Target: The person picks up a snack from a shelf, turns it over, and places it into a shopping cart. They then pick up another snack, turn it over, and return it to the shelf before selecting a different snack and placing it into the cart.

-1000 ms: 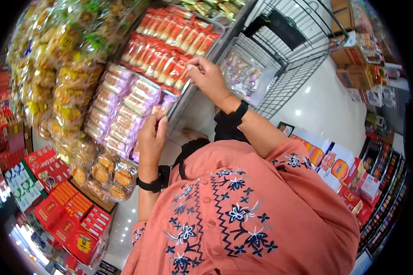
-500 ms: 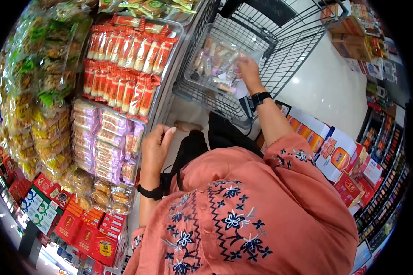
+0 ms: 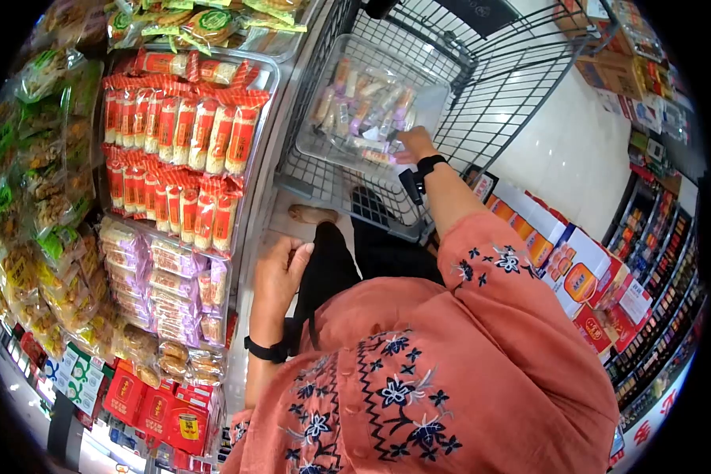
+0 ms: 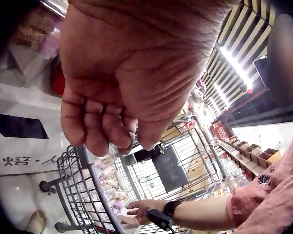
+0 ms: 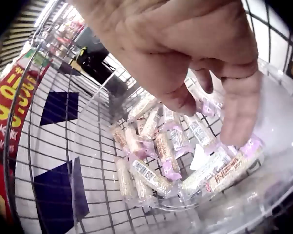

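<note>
My right hand (image 3: 415, 146) reaches into a clear plastic tub (image 3: 438, 107) in the shopping cart. Several individually wrapped snack bars (image 5: 168, 151) with lilac wrapper ends lie loose in the tub. In the right wrist view the right hand (image 5: 185, 53) hangs over them, fingers pointing down and apart, with nothing seen between them. My left hand (image 3: 275, 272) is in the air beside the display shelf, thumb out. In the left wrist view its palm (image 4: 136, 73) faces the camera, fingers loosely curled and holding nothing.
Red-wrapped bars (image 3: 182, 130) fill a tray on the left, with lilac-wrapped bars (image 3: 178, 276) below it. Bagged snacks (image 3: 39, 174) hang farther left. The cart's wire side (image 3: 521, 71) rises right of the tub. Boxed goods (image 3: 565, 272) stand at the right.
My right hand has gone from the red-wrapped bars at the shelf into the tub in the cart. The left hand has drawn back from the lilac-wrapped bars. The view has shifted.
</note>
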`<state>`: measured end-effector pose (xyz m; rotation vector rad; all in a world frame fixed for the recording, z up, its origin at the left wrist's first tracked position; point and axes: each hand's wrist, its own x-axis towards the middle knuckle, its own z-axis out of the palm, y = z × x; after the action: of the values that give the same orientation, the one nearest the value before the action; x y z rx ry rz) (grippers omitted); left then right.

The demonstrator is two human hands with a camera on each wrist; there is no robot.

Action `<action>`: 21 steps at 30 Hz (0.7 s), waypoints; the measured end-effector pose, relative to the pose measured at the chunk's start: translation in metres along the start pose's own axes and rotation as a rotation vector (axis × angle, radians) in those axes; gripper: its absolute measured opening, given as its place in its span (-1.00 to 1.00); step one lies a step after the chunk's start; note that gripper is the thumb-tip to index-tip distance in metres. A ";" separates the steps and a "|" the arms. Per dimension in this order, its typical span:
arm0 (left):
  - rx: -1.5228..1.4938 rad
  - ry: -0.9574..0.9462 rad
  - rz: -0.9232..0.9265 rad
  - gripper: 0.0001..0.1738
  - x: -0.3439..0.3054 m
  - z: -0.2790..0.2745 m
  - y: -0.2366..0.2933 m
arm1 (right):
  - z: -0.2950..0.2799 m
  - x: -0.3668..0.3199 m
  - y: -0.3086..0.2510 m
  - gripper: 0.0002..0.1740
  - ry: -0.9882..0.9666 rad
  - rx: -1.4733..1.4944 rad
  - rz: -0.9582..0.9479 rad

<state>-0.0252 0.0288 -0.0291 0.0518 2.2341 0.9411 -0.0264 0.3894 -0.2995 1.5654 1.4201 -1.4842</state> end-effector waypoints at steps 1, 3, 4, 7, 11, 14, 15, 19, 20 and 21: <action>-0.011 -0.009 -0.018 -0.72 0.002 0.001 0.001 | 0.000 0.000 0.006 -0.50 -0.024 0.089 -0.019; 0.008 -0.009 0.001 -0.72 0.005 0.003 0.000 | 0.001 0.005 0.013 -0.45 -0.075 0.260 -0.041; 0.018 -0.008 0.011 -0.72 0.007 0.004 0.000 | 0.003 0.010 0.017 -0.42 -0.104 0.342 -0.043; 0.038 -0.026 0.006 -0.72 0.009 0.004 0.002 | 0.009 0.005 0.018 -0.44 -0.118 0.511 -0.004; 0.006 -0.019 -0.013 -0.71 0.008 0.007 -0.002 | 0.014 0.008 0.023 -0.53 -0.110 0.701 0.068; 0.000 -0.009 -0.019 -0.70 0.005 0.006 -0.001 | 0.016 0.016 0.032 -0.60 -0.058 0.768 0.061; -0.003 -0.003 -0.013 -0.71 0.004 0.006 -0.001 | 0.015 0.017 0.035 -0.62 -0.078 0.772 0.045; -0.013 0.029 0.035 -0.72 -0.004 0.003 -0.001 | 0.001 0.009 0.031 -0.68 -0.134 0.761 -0.019; -0.014 0.039 0.045 -0.73 -0.007 0.001 0.000 | -0.002 0.004 0.027 -0.70 -0.143 0.751 -0.033; -0.016 0.049 0.054 -0.73 -0.010 -0.001 0.001 | 0.000 -0.003 0.020 -0.70 -0.102 0.689 -0.045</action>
<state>-0.0183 0.0257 -0.0223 0.0832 2.2804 0.9985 -0.0072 0.3830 -0.3018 1.8025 0.9270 -2.1958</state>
